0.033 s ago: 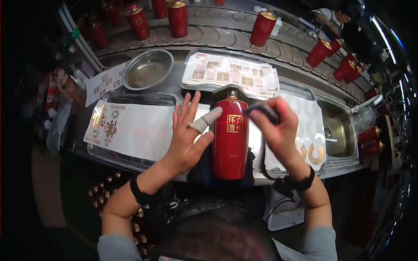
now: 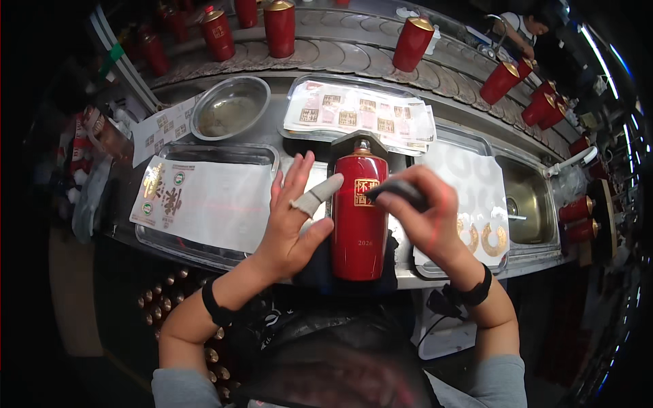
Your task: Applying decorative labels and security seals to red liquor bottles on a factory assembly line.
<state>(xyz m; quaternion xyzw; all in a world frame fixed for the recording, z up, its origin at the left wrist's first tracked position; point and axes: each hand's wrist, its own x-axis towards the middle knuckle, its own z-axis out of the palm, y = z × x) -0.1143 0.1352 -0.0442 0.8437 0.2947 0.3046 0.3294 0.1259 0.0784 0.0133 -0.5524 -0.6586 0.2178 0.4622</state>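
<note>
A glossy red bottle stands upright before me, with a square gold label on its front. My right hand is closed round a dark, rounded tool like a small scraper, and its tip rests over the label's lower right part, hiding some of it. My left hand is open with fingers spread at the bottle's left side. A pale grey finger cot covers its index finger, whose tip reaches the bottle's left edge; whether it presses there I cannot tell.
Steel trays with printed sheets lie left, behind and right of the bottle. A metal bowl stands back left, a sink at right. Beyond, a conveyor carries red bottles; another person is far right.
My right hand has moved slightly left and down with the dark tool, from the label's upper right edge onto its lower right part. My left hand has shifted only a little.
</note>
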